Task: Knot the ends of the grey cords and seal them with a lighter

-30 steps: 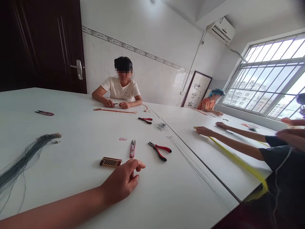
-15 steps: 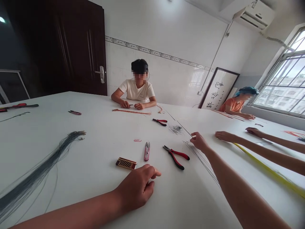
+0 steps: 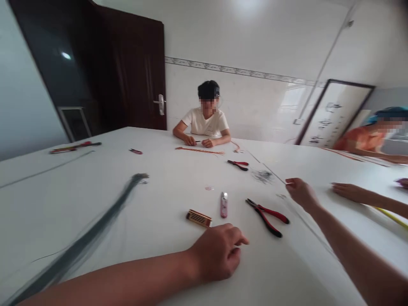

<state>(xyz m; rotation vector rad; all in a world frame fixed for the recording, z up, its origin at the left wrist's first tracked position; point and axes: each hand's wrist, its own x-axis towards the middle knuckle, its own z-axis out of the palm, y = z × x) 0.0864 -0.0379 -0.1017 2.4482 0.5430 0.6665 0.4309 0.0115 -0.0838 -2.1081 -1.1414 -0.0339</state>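
My left hand (image 3: 219,253) rests on the white table (image 3: 165,189) with its fingers loosely bent, a gap between thumb and index finger, and nothing visible in it. Just behind its knuckles lies a small patterned box (image 3: 199,217). Pink thread snips (image 3: 224,205) lie past that hand, and red-black pliers (image 3: 268,216) are between my two hands. Farther right, my right hand (image 3: 301,193) reaches over the table seam, fingers slightly apart. Blurred thin wires (image 3: 307,225) run beside its wrist, and no object shows between its fingertips.
A long dark wire bundle (image 3: 95,225) crosses the left side. Beyond are second pliers (image 3: 238,165), a wire tangle (image 3: 263,175), orange strands (image 3: 200,150) and more snips (image 3: 136,151). One person (image 3: 207,121) sits opposite; another (image 3: 361,140) and someone's hand (image 3: 350,192) are at right.
The camera view has turned left, so the table items and both hands appear farther right, with some blur. Both hands keep nearly the same pose and place on the table.
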